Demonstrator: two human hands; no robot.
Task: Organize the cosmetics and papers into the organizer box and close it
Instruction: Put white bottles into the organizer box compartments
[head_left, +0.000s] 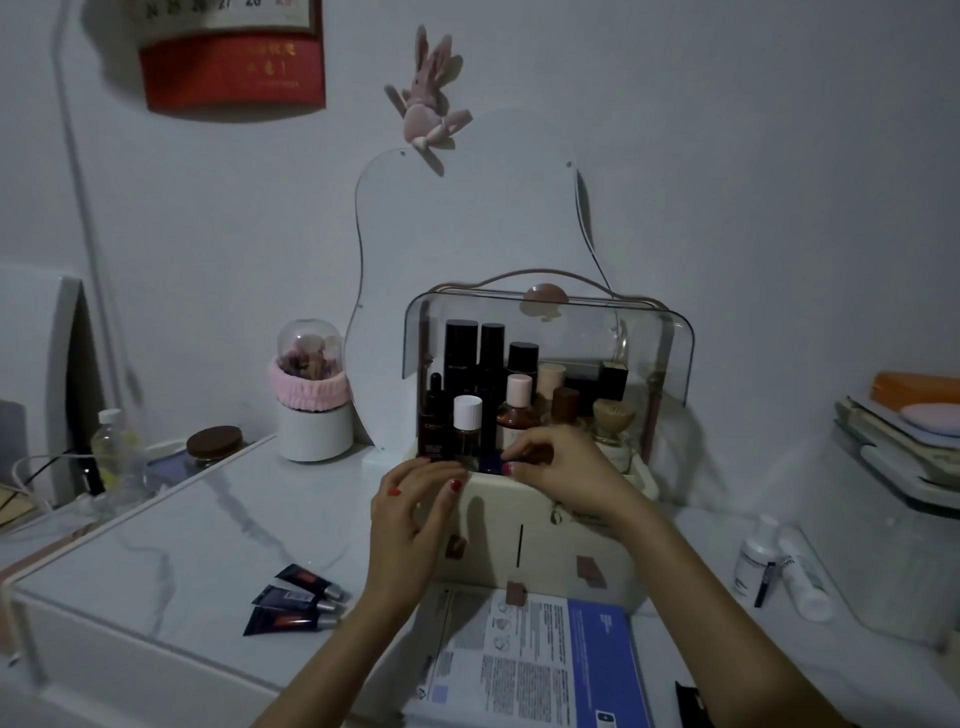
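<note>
Marble-top table (156, 545) against a white wall; organizer (545, 525) open, clear lid (649, 338) raised.
Bottles (467, 374) stand inside. Right hand (558, 467) pinches a small dark item (491, 461) at the front rim; left hand (415, 506) hovers beside, fingers loosely spread, empty. Tubes (296, 603) lie left, papers (540, 660) in front.

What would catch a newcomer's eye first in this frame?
Centre stage is the organizer box against the wall, its clear lid raised over upright bottles. Both hands meet at its front edge: the right hand pinches a small dark item, the left hand beside it. Three dark tubes and a printed leaflet lie on the table.
</note>
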